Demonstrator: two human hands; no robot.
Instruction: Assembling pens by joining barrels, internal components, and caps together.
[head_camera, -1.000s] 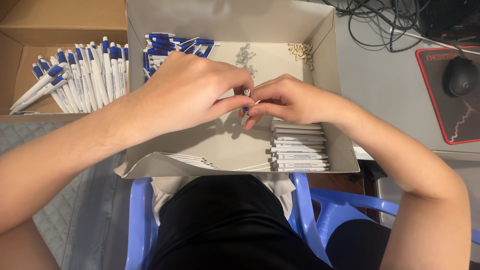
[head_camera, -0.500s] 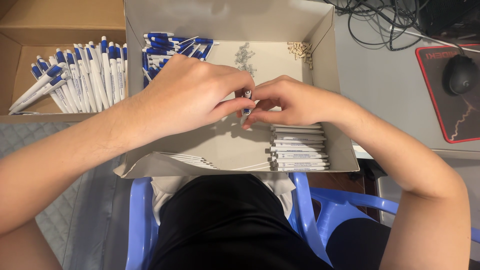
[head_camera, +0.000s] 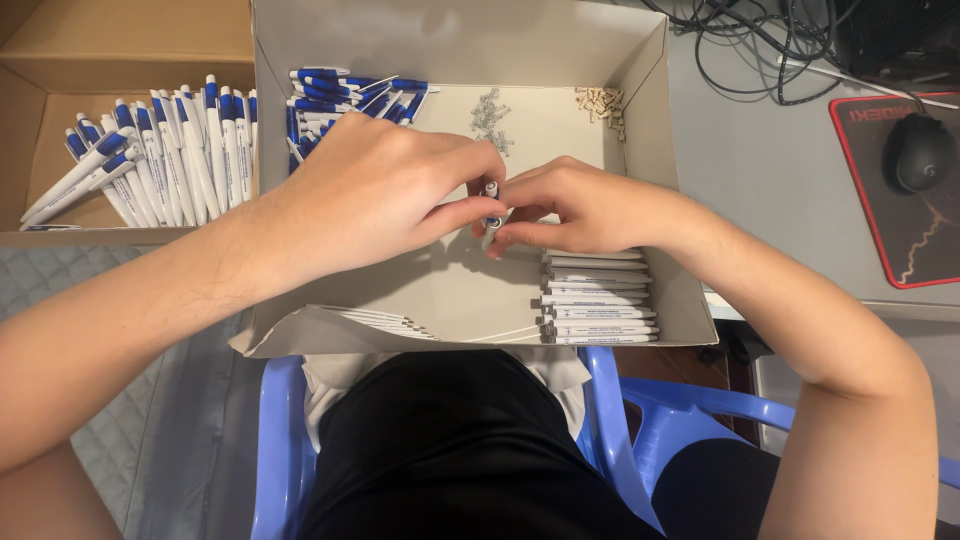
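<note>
Holding pen (head_camera: 490, 203) over parts box (head_camera: 640, 140)

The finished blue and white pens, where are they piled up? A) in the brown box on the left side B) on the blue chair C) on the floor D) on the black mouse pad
A: the finished blue and white pens lie side by side in the brown box at the left, beside the grey box where the left hand and right hand hold a pen part.
</note>
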